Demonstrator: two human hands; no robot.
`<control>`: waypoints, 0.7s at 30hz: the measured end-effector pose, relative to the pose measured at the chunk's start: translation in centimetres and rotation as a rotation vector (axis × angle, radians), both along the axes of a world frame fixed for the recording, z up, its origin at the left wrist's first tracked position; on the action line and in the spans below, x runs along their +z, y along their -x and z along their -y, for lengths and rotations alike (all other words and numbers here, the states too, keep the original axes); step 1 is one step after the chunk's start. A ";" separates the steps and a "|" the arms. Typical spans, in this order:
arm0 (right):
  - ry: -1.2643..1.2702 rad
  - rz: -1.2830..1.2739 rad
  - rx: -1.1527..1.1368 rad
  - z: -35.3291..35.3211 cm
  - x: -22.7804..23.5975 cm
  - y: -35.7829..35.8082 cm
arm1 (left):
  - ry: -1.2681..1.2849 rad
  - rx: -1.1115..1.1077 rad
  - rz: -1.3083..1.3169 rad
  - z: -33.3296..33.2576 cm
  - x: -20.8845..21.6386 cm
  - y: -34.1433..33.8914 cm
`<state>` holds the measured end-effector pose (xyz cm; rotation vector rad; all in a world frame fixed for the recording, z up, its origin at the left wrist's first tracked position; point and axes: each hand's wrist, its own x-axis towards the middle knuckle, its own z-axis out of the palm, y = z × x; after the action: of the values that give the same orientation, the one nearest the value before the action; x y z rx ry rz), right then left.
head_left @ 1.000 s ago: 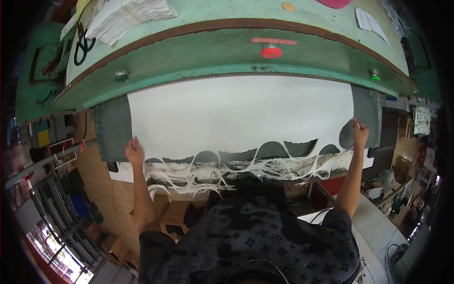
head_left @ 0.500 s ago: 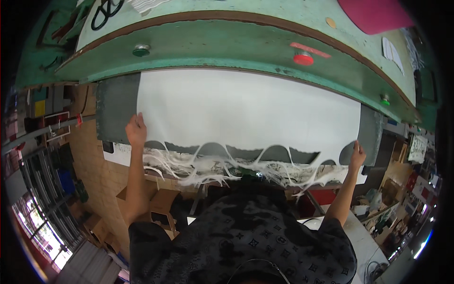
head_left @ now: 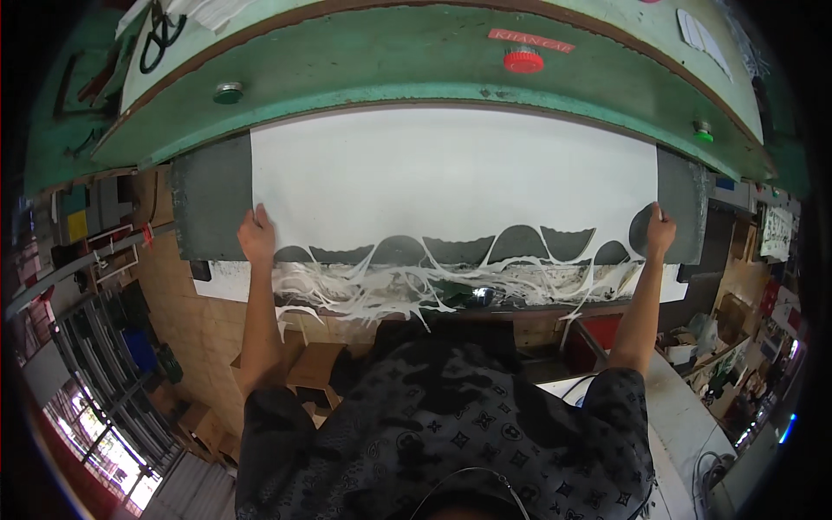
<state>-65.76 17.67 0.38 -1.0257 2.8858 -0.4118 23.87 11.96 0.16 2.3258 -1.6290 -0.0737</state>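
A wide white sheet (head_left: 451, 173) lies on a dark grey board (head_left: 208, 195), its far edge reaching the green beam. Rounded and wavy cut-outs run along its near edge, where thin white strips (head_left: 381, 290) hang in a tangle toward me. My left hand (head_left: 257, 234) is closed on the sheet's left side edge, close to the near corner. At the opposite side, my right hand (head_left: 660, 232) pinches the right edge beside a round cut-out. Both arms are stretched forward.
Across the far side runs a green machine beam (head_left: 373, 65) with a red button (head_left: 523, 60), a dark green button (head_left: 228, 93) and a bright green one (head_left: 703, 131). Black-handled scissors (head_left: 162, 39) lie on top. Cardboard boxes (head_left: 314, 373) stand below at left; a white table (head_left: 667, 416) is at right.
The whole view has shifted, so the beam and board sit differently in it. Both hands keep hold of the sheet's side edges. The hanging strips, blurred before, look sharper.
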 end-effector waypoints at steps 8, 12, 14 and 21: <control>0.070 -0.334 0.384 -2.7 4.3 -13.9 | 0.248 -0.285 0.060 -1.3 7.7 11.3; -0.089 0.716 0.907 -6.4 9.2 -29.5 | -0.031 -1.308 -0.713 -8.8 10.2 25.8; -0.175 0.627 1.198 -6.2 10.5 -33.8 | -0.389 -1.446 -0.486 -11.7 8.6 29.9; -0.122 0.229 0.910 -7.7 6.0 -34.3 | -0.450 -1.258 -0.037 -12.5 7.3 31.8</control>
<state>-31.50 25.37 6.40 -1.9199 1.9271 -0.2483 -7.97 24.49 7.46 1.0936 -2.9640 -0.7822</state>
